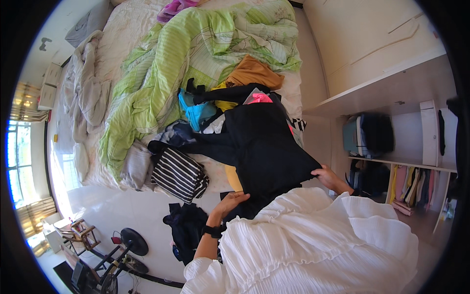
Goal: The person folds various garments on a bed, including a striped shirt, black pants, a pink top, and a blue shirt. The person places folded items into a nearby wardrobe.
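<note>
The black garment [267,142] partly hides a yellow cloth [233,177]; the upper edge crops a purple cloth [175,9].

1 green quilt [169,59] lies rumpled on the bed [120,46] beside gray cloth [88,90].

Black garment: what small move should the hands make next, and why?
Probably draw the black garment slightly closer: the left hand and right hand pinch its near edge, while a narrow part trails leftward near the striped garment.
</note>
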A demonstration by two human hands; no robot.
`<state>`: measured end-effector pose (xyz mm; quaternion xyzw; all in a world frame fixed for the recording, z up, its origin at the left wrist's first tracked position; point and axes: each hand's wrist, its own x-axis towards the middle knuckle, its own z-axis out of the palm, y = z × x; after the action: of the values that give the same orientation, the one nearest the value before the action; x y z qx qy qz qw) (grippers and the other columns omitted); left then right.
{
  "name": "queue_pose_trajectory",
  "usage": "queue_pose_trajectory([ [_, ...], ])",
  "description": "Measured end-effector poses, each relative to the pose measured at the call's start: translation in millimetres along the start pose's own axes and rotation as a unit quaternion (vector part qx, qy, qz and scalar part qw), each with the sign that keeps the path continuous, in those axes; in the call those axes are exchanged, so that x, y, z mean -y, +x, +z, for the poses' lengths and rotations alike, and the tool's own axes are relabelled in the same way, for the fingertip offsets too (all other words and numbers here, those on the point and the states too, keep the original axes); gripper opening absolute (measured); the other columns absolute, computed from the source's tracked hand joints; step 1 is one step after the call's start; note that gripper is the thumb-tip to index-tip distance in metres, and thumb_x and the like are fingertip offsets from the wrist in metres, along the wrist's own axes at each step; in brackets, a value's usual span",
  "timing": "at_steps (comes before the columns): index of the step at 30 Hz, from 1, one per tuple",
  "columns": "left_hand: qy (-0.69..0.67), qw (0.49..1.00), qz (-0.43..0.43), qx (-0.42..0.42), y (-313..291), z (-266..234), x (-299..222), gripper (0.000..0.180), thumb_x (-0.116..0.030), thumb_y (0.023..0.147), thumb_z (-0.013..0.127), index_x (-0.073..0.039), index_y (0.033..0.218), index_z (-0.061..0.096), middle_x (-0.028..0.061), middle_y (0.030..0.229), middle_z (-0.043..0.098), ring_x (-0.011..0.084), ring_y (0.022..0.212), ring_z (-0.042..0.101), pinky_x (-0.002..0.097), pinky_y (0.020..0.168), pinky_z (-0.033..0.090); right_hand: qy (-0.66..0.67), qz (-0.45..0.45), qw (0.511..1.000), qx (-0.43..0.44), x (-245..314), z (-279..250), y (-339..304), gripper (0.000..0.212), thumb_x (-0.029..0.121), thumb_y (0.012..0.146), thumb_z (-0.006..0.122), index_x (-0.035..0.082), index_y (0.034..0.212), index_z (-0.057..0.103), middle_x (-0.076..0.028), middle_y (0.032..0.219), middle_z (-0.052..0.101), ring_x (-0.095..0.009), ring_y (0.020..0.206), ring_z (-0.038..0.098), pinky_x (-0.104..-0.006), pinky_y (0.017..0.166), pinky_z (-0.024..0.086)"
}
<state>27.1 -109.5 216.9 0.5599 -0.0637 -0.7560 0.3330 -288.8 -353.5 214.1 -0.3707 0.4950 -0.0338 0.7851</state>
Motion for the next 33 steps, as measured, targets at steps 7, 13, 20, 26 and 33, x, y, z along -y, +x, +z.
queue_pose_trajectory([
  [7,0.052,0.998,-0.019,-0.01,-7,16,-10,0.018,-0.023,0.087,0.062,-0.008,0.076,0.065,-0.0084,0.073,0.053,0.0016,0.072,0.045,0.02,0.067,0.036,0.022,-0.003,0.997,-0.067,-33,-13,-19,0.042,0.004,0.074,0.053,-0.006,0.115,0.054,-0.009,0.111,0.06,-0.021,0.1,0.055,-0.0321,0.094,0.038],
  [13,0.012,0.997,-0.009,-0.079,-9,27,15,0.014,-0.02,0.086,0.064,-0.009,0.079,0.064,-0.0108,0.07,0.051,0.0004,0.064,0.04,0.0185,0.057,0.031,0.008,0.075,0.987,-0.145,-41,-8,-33,0.027,0.009,0.076,0.055,-0.001,0.1,0.059,-0.007,0.097,0.06,-0.018,0.089,0.056,-0.0332,0.085,0.043],
  [20,0.004,0.987,-0.004,-0.16,-14,29,-15,0.016,-0.022,0.085,0.065,-0.009,0.076,0.065,-0.0087,0.068,0.054,0.001,0.064,0.044,0.0179,0.059,0.033,0.075,0.218,0.972,-0.034,38,7,-35,0.032,0.017,0.081,0.057,-0.001,0.108,0.052,-0.014,0.105,0.059,-0.031,0.087,0.064,-0.0417,0.076,0.054],
  [26,-0.049,0.981,0.074,-0.175,-4,-2,-86,0.02,-0.025,0.085,0.064,-0.01,0.073,0.064,-0.0042,0.066,0.056,0.0066,0.061,0.049,0.0202,0.06,0.037,-0.031,0.16,0.986,0.018,108,17,0,0.038,0.033,0.087,0.056,0.001,0.106,0.055,-0.015,0.095,0.064,-0.023,0.073,0.065,-0.0321,0.066,0.054],
  [33,-0.243,0.929,0.183,-0.21,71,-70,-170,0.041,-0.033,0.087,0.06,-0.003,0.115,0.054,0.0033,0.095,0.061,0.0117,0.087,0.055,0.0242,0.072,0.043,0.051,-0.014,0.999,-0.012,175,32,115,0.044,0.042,0.088,0.053,0.0,0.101,0.057,-0.013,0.091,0.063,-0.017,0.069,0.063,-0.0277,0.061,0.052],
])
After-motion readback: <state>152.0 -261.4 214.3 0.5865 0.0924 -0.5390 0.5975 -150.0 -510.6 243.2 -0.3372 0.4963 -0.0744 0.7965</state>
